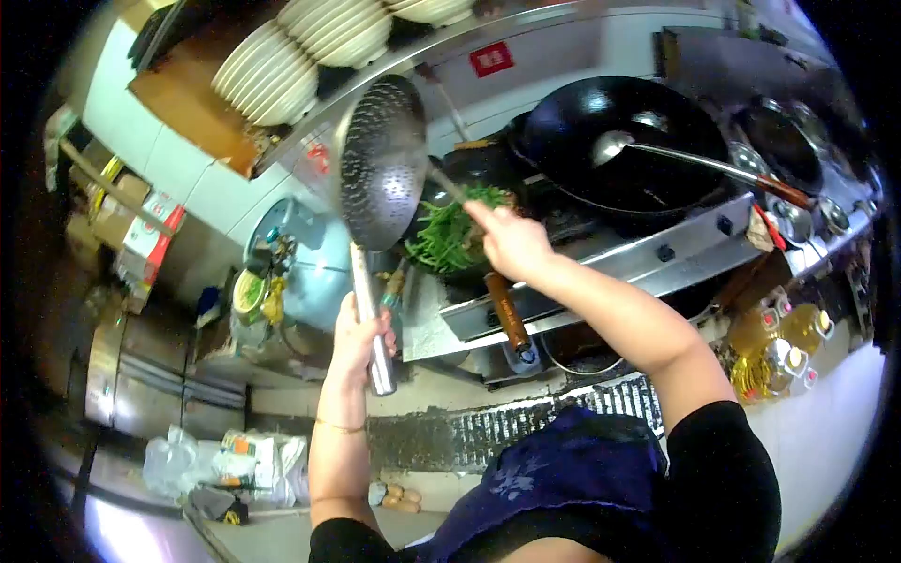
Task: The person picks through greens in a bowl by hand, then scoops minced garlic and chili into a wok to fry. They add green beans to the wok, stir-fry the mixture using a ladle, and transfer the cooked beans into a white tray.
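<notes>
My left hand [359, 330] is wrapped round the metal handle of a big perforated skimmer [383, 178], held up with its bowl above the stove's left end. My right hand [516, 244] is closed on a slim stick-like tool [449, 181], whose far end reaches the skimmer's rim; its exact kind I cannot tell. Beneath that hand, cut green vegetables [446, 237] lie in a dark pan on the stove. The pan's wooden handle [508, 314] sticks out toward me, below my right hand.
A large black wok [619, 103] sits on the stove, with a wooden-handled ladle [704, 161] lying in it. Stacked white plates [267, 75] fill the shelf above. A gas cylinder [319, 267] stands at left, oil jugs [774, 352] on the floor at right.
</notes>
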Motion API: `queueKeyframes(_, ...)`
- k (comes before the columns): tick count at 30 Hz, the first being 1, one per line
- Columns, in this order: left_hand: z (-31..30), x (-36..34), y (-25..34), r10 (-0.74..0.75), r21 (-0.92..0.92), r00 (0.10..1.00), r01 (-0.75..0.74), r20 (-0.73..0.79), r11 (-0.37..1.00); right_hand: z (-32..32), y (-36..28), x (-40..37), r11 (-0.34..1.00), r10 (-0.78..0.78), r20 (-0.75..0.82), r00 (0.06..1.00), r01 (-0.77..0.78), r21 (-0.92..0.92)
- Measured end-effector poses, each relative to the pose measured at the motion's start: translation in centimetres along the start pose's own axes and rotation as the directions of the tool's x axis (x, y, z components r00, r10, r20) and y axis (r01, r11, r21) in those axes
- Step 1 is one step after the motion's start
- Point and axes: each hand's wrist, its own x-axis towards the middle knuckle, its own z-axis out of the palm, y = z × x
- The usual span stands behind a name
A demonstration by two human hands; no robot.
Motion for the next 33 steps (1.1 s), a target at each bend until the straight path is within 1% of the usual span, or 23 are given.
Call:
queueKeyframes(1, -0.2, -0.1, -0.1, 0.024, -0.008, 1.000, -0.024, 0.015, 1.000, 0.1, -0.1, -0.7, 0.998, 0.007, 0.092, 0.996, -0.001, -0.066)
queueKeyframes(3, 0.0, 0.1, -0.5, 0.070, 0.085, 0.993, -0.062, -0.093, 0.994, -0.4, 0.6, -3.0, 0.994, 0.070, 0.227, 0.971, -0.049, -0.099)
queueKeyframes(5, -0.5, 0.7, -1.8, 0.094, 0.028, 0.985, -0.090, -0.145, 0.996, 1.7, 3.5, -5.6, 0.993, -0.039, 0.044, 0.998, 0.034, 0.112)
queueKeyframes(7, -0.7, 0.5, -2.5, 0.099, -0.077, 0.986, -0.110, -0.133, 0.991, 1.4, 4.3, -7.3, 0.839, 0.046, -0.055, 0.997, -0.009, 0.544)
queueKeyframes(8, -0.7, -0.2, -3.0, 0.096, -0.304, 0.995, -0.101, -0.034, 0.947, -2.7, 2.3, -8.5, 0.466, 0.171, 0.151, 0.974, -0.215, 0.858)
queueKeyframes(9, -0.5, -1.0, -3.3, 0.113, -0.519, 0.992, -0.072, 0.048, 0.852, -4.0, 2.3, -9.4, 0.347, 0.224, 0.124, 0.967, -0.198, 0.917)
queueKeyframes(11, 0.4, -2.3, -3.6, 0.160, -0.816, 0.925, 0.210, 0.344, 0.539, -8.0, 2.5, -11.8, 0.255, 0.341, 0.066, 0.938, -0.160, 0.953)
queueKeyframes(12, 1.8, -3.0, -3.7, 0.201, -0.838, 0.872, 0.329, 0.447, 0.435, -9.5, 3.4, -13.2, 0.261, 0.361, -0.011, 0.933, -0.089, 0.961)
queueKeyframes(13, 3.9, -3.7, -3.7, 0.250, -0.828, 0.803, 0.453, 0.540, 0.331, -11.2, 4.6, -15.1, 0.277, 0.384, -0.092, 0.919, -0.020, 0.961)
queueKeyframes(14, 6.8, -4.9, -3.5, 0.273, -0.798, 0.753, 0.532, 0.599, 0.284, -13.2, 5.8, -17.1, 0.293, 0.421, -0.197, 0.885, 0.073, 0.953)
queueKeyframes(15, 9.0, -5.1, -4.0, 0.308, -0.775, 0.714, 0.542, 0.629, 0.325, -15.1, 7.3, -19.0, 0.307, 0.454, -0.292, 0.842, 0.160, 0.938)
queueKeyframes(16, 12.3, -5.7, -3.9, 0.326, -0.760, 0.687, 0.580, 0.650, 0.294, -17.0, 9.4, -21.2, 0.346, 0.489, -0.368, 0.791, 0.212, 0.914)
queueKeyframes(17, 16.0, -6.3, -3.7, 0.346, -0.747, 0.663, 0.612, 0.664, 0.259, -19.0, 11.5, -23.3, 0.404, 0.510, -0.460, 0.727, 0.270, 0.874)
queueKeyframes(19, 24.8, -6.9, -2.4, 0.403, -0.665, 0.562, 0.724, 0.722, 0.181, -23.6, 16.2, -27.4, 0.512, 0.557, -0.621, 0.551, 0.360, 0.780)
queueKeyframes(20, 29.5, -6.9, -2.0, 0.425, -0.605, 0.501, 0.781, 0.754, 0.153, -25.9, 19.4, -30.0, 0.611, 0.516, -0.709, 0.480, 0.374, 0.698)
queueKeyframes(22, 39.3, -7.0, -0.7, 0.448, -0.457, 0.373, 0.885, 0.812, 0.092, -31.3, 24.0, -34.8, 0.676, 0.596, -0.754, 0.278, 0.334, 0.657)
queueKeyframes(24, 48.3, -7.2, 0.3, 0.418, -0.308, 0.267, 0.951, 0.868, 0.033, -35.9, 27.7, -40.2, 0.729, 0.663, -0.744, 0.083, 0.153, 0.667)
queueKeyframes(25, 52.7, -7.5, 0.7, 0.394, -0.246, 0.220, 0.969, 0.893, 0.015, -38.2, 28.6, -42.6, 0.745, 0.667, -0.745, -0.012, 0.002, 0.667)
queueKeyframes(26, 56.9, -7.5, 0.8, 0.379, -0.146, 0.121, 0.989, 0.917, 0.036, -39.5, 30.4, -45.5, 0.745, 0.665, -0.742, -0.085, 0.008, 0.667)
queueKeyframes(28, 65.2, -7.2, -0.1, 0.362, 0.039, -0.053, 0.998, 0.931, 0.045, -41.2, 33.1, -51.6, 0.740, 0.662, -0.737, -0.136, -0.042, 0.671)
queueKeyframes(29, 68.6, -7.1, -1.4, 0.357, 0.114, -0.119, 0.993, 0.926, 0.035, -41.8, 33.1, -53.6, 0.716, 0.669, -0.712, -0.213, -0.073, 0.694)
queueKeyframes(31, 74.6, -6.7, -4.9, 0.266, 0.174, -0.169, 0.985, 0.949, 0.008, -41.6, 34.5, -58.2, 0.701, 0.653, -0.689, -0.314, -0.093, 0.707)
queueKeyframes(33, 78.8, -6.7, -8.2, 0.184, 0.160, -0.153, 0.987, 0.971, -0.025, -41.1, 34.2, -61.2, 0.706, 0.608, -0.716, -0.344, -0.178, 0.685)
